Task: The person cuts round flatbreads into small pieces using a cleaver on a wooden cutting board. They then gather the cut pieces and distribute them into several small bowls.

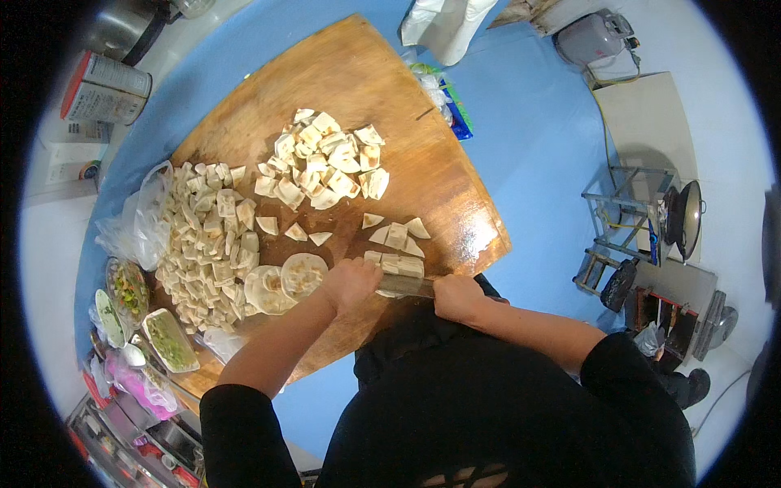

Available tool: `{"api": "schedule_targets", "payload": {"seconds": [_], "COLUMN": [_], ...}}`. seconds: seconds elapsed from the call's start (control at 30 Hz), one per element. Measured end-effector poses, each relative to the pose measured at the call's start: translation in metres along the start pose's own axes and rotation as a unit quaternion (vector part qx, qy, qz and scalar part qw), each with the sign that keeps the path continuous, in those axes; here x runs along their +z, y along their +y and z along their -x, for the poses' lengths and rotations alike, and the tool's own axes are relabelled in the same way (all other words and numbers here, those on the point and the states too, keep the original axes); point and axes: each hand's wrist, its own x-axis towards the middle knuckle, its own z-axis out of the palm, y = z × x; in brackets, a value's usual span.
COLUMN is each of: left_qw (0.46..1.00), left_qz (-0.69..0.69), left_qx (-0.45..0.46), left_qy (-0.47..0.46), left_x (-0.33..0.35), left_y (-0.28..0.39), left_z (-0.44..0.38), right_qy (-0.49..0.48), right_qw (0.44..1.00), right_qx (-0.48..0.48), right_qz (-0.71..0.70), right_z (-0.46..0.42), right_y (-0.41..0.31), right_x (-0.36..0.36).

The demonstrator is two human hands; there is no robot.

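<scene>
My right hand (460, 297) is closed round the handle of a broad-bladed kitchen knife (407, 285), near the front edge of a wooden table (439, 201). Fingers of my left hand (352, 283) rest against cut flatbread pieces (401, 265) beside the blade; the exact grip is hidden. Just beyond lie more cut squares and corner pieces (396, 235). Round flatbreads (304, 276) lie left of my left hand, next to a large heap of small cut pieces (207, 244). A second heap of browned pieces (323, 158) sits farther back.
Clear plastic bags (149, 213), a bowl of chopped vegetables (128, 290) and a tray of green food (171, 340) stand along the left. A metal-framed stand (631, 207) with a pan (689, 221) is at right, below a gas cylinder (589, 39). Part of a person (683, 387) shows at lower right.
</scene>
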Motion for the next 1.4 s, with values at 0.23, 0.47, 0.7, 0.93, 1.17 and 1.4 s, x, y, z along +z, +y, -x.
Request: {"api": "schedule_targets", "payload": {"seconds": [0.23, 0.47, 0.7, 0.93, 1.17, 1.4], "left_qw": [0.996, 0.994, 0.853, 0.743, 0.793, 0.739], "left_qz": [-0.075, -0.074, 0.047, 0.149, -0.019, -0.202], "left_qx": [-0.034, -0.076, -0.368, -0.558, -0.446, -0.635], "left_qy": [-0.044, 0.018, 0.367, 0.338, 0.415, 0.099], "left_x": [0.003, 0.011, -0.040, 0.085, 0.104, -0.018], "left_y": [0.023, 0.025, 0.106, 0.145, 0.072, -0.051], "left_z": [-0.005, 0.006, 0.002, -0.029, -0.060, 0.008], "right_qy": [-0.003, 0.047, 0.082, 0.133, 0.140, 0.123], "right_qw": [0.999, 0.998, 0.982, 0.949, 0.945, 0.926], "right_qx": [-0.021, -0.038, -0.149, 0.092, 0.023, -0.095], "right_qz": [0.040, 0.034, -0.077, -0.271, -0.295, -0.344], "right_z": [-0.017, -0.008, 0.013, 0.030, -0.009, -0.108], "right_y": [0.029, 0.020, 0.061, 0.092, 0.036, -0.054], "right_x": [0.027, 0.035, -0.001, 0.016, 0.030, -0.009]}}
